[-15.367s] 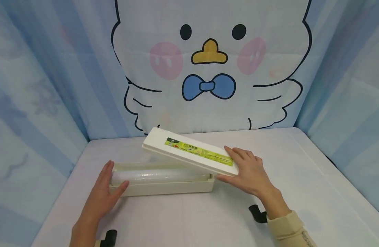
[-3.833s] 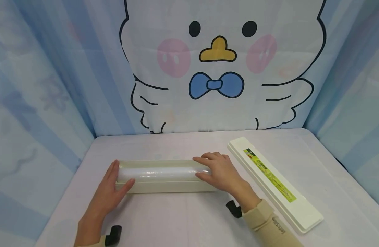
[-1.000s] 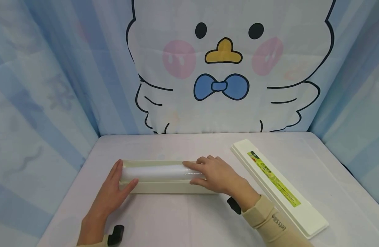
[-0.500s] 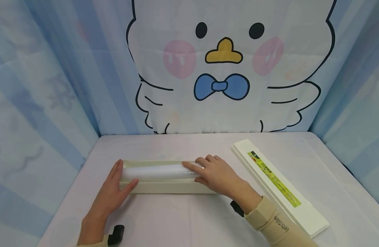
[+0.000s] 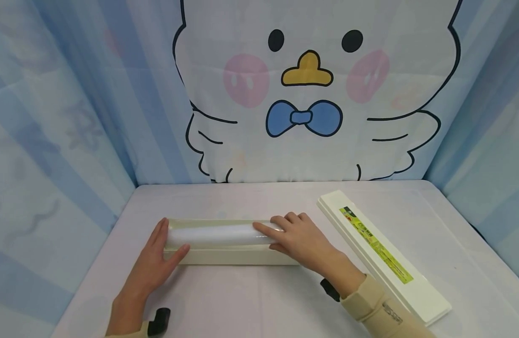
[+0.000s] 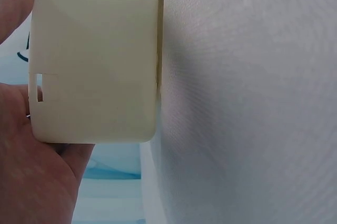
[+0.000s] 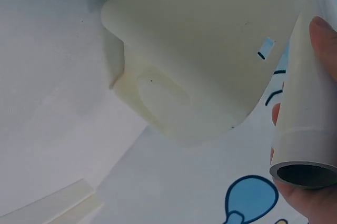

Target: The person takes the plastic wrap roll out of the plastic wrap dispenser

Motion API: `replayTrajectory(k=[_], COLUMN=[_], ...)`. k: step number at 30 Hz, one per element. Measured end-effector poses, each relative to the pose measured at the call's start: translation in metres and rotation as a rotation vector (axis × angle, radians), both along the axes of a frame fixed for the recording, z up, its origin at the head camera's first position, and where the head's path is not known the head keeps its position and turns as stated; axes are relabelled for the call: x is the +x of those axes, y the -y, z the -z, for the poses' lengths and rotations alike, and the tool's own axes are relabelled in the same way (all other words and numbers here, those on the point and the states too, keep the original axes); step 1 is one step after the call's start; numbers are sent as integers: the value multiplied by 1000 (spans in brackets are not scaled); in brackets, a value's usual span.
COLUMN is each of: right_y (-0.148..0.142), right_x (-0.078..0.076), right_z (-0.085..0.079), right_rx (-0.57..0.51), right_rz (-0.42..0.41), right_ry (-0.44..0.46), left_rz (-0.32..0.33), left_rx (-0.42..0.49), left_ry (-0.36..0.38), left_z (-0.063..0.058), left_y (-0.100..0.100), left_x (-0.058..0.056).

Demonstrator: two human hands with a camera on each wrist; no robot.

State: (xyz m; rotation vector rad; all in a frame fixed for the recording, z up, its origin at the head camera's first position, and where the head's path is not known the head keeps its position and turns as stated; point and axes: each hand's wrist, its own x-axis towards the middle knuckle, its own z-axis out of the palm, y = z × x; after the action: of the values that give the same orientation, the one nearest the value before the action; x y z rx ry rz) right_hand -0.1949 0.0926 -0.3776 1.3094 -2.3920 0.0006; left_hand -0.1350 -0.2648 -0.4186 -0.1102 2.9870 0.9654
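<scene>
A long cream box (image 5: 234, 257) lies on the table with its top off, and inside it is a roll of cling film (image 5: 217, 234). My left hand (image 5: 151, 265) holds the box's left end, thumb at the front wall and fingers at the back; the left wrist view shows the end wall (image 6: 95, 50) between them. With thumb and fingers, my right hand (image 5: 303, 244) grips the right end of the roll. In the right wrist view the hollow end of the roll (image 7: 308, 103) stands up out of the box (image 7: 200, 40), so the roll is tilted.
The white lid (image 5: 420, 291) with a green-yellow label (image 5: 375, 244) lies slantwise on the table to the right, beside the right forearm. A printed cloth (image 5: 301, 155) hangs behind the table's back edge, with blue curtains (image 5: 65, 141) at the sides.
The lid, earlier in my right hand over the box, now lies at the right. My right hand has moved onto the roll and raised its right end. The left hand keeps its place.
</scene>
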Motion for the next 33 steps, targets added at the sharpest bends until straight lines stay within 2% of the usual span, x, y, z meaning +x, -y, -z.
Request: replayTrajectory(k=[16, 24, 33], right_y=[-17, -26, -37], right_x=[3, 6, 6], right_z=[-5, -9, -12], right_rx=[-52, -57, -97], right_rz=[7, 74, 108], right_ry=[35, 54, 78], left_rz=[12, 7, 13], left_rx=[20, 12, 7], left_ry=[-12, -13, -22], left_z=[0, 1, 2], left_y=[1, 1, 0], left_x=[1, 1, 0])
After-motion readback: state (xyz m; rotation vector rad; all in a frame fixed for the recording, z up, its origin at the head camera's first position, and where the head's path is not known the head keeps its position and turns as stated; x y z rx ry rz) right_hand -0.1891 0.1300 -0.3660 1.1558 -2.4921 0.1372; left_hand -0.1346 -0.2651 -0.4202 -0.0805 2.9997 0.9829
